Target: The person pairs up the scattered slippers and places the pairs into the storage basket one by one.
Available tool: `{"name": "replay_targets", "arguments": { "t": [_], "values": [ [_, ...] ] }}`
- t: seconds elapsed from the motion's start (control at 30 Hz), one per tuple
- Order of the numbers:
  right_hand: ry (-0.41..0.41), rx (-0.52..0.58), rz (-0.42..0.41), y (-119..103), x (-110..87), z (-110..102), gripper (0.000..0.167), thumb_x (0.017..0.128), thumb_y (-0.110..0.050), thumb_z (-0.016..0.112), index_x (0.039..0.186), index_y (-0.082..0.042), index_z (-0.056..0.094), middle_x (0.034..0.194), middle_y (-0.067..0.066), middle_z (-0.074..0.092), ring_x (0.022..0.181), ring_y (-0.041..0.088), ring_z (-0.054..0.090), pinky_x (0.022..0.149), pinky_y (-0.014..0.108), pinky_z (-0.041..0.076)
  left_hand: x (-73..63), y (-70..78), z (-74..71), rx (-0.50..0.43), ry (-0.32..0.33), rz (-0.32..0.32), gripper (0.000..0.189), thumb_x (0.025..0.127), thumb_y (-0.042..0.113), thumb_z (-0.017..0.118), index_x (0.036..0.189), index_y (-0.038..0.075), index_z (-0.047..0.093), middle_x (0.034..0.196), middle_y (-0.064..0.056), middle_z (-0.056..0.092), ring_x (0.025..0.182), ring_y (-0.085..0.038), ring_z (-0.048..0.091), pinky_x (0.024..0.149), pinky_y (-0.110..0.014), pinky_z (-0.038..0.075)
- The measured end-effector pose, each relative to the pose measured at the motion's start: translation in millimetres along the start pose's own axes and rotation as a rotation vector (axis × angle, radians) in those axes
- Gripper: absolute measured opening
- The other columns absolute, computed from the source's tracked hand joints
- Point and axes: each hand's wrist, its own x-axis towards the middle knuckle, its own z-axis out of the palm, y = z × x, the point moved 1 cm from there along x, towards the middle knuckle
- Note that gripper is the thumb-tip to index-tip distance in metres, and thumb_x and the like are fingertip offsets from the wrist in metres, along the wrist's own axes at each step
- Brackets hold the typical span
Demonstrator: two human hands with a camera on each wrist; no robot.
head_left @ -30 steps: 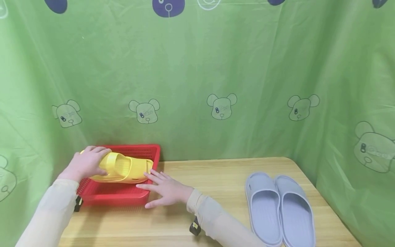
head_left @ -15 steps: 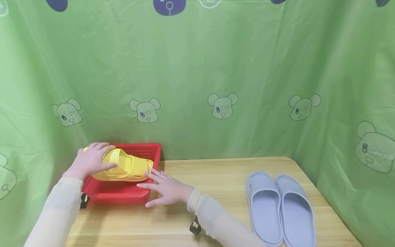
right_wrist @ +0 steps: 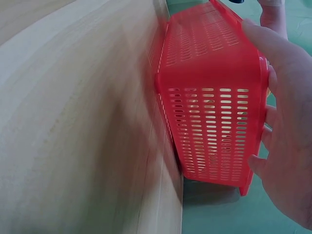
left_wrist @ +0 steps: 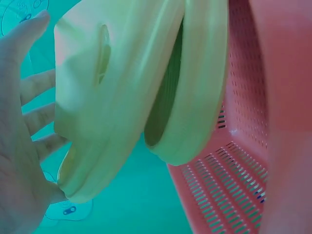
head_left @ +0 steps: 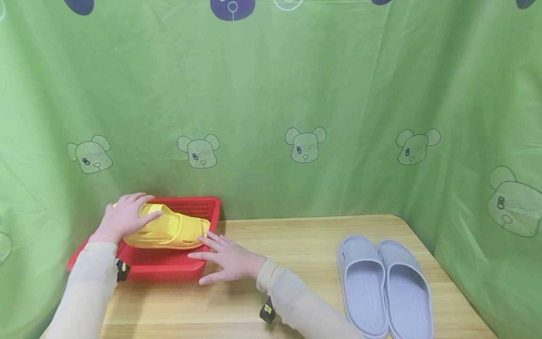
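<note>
Yellow slippers (head_left: 190, 230) lie overlapping in a red perforated basket (head_left: 165, 271) at the left of the table. My left hand (head_left: 123, 219) rests on their left end, its thumb stretched out over the yellow material. In the left wrist view, the spread fingers of my left hand (left_wrist: 14, 146) touch the edge of the slippers (left_wrist: 107, 107). My right hand (head_left: 233, 261) has its fingers spread at the basket's right rim. From the right wrist, the fingertips of that hand (right_wrist: 292, 136) show along the upper edge of the basket (right_wrist: 209, 73); part of them is hidden behind it.
A pair of grey slippers (head_left: 385, 282) stands side by side at the right of the wooden table (head_left: 288, 245). Behind and on both sides hangs a green curtain (head_left: 254, 94) with bear prints. A black wrist device (head_left: 267, 310) is strapped under the right sleeve.
My left hand has shifted right and slightly away from me, and its thumb has lifted and straightened. The yellow slippers under it have tilted a little. My right hand stays in place.
</note>
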Motion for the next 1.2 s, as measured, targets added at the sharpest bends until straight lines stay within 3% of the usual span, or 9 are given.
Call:
{"name": "replay_targets", "arguments": {
  "t": [0.17, 0.37, 0.73, 1.2],
  "values": [
    [0.002, 0.007, 0.005, 0, -0.7, 0, 0.068, 0.090, -0.068, 0.047, 0.151, -0.045, 0.025, 0.166, 0.004, 0.010, 0.154, 0.026, 0.001, 0.123, 0.049, 0.012, 4.2, -7.3, 2.9, -0.084, 0.026, -0.036, 0.074, 0.092, 0.066, 0.045, 0.141, 0.011, 0.048, 0.145, -0.022, 0.045, 0.130, -0.050, 0.038, 0.090, -0.076, 0.035],
    [0.006, 0.011, 0.008, 1, -1.7, 1, 0.068, 0.090, -0.067, 0.048, 0.150, -0.045, 0.027, 0.166, 0.001, 0.007, 0.153, 0.023, -0.002, 0.124, 0.047, 0.011, 9.2, -13.2, 4.6, -0.162, 0.012, -0.069, 0.076, 0.093, 0.064, 0.044, 0.145, 0.009, 0.043, 0.148, -0.026, 0.039, 0.131, -0.053, 0.034, 0.094, -0.078, 0.032],
    [0.016, 0.009, -0.002, 3, -1.0, 4, 0.066, 0.090, -0.067, 0.048, 0.149, -0.045, 0.029, 0.166, 0.001, 0.007, 0.153, 0.023, -0.002, 0.124, 0.048, 0.012, 17.6, -21.3, 7.6, -0.261, 0.009, -0.104, 0.078, 0.095, 0.064, 0.039, 0.145, 0.004, 0.041, 0.149, -0.029, 0.037, 0.135, -0.053, 0.031, 0.102, -0.074, 0.027],
    [0.018, 0.007, 0.000, 2, -0.9, 3, 0.066, 0.090, -0.068, 0.047, 0.149, -0.046, 0.028, 0.166, 0.000, 0.006, 0.153, 0.022, -0.003, 0.124, 0.048, 0.012, 32.2, -36.4, 18.2, -0.377, 0.057, -0.149, 0.076, 0.096, 0.063, 0.039, 0.145, 0.005, 0.042, 0.149, -0.029, 0.038, 0.137, -0.051, 0.031, 0.106, -0.068, 0.027]
  ]
}}
